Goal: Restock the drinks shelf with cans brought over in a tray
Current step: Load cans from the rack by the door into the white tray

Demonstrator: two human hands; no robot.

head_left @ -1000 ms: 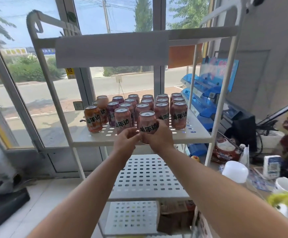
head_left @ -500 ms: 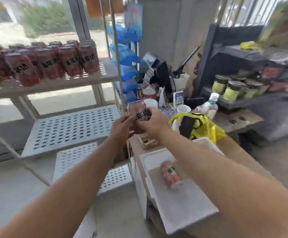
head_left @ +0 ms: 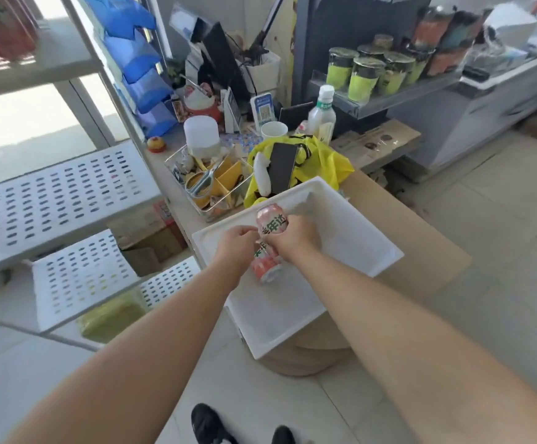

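My right hand [head_left: 296,238] grips a pink drinks can [head_left: 272,219] above the white tray [head_left: 353,241]. A second pink can [head_left: 266,265] lies on its side in the tray, just under both hands. My left hand [head_left: 236,248] has its fingers curled where the held can's base meets the lying can's upper end; which can it pinches is hidden. The white perforated drinks shelf [head_left: 52,193] stands to the left, with blurred red cans [head_left: 1,30] on its upper level at the top left corner.
The tray sits on a brown cardboard-topped counter [head_left: 427,248]. Behind it are a yellow bag [head_left: 328,161], a clear organiser with scissors [head_left: 209,187], a white cup [head_left: 274,131] and a bottle [head_left: 321,116]. Jars [head_left: 361,78] fill a dark rack at right. My shoes [head_left: 209,424] show below.
I turned from the shelf to the counter. Both hands carried the pink can away from the shelf and lowered it over the tray, onto the lying can.
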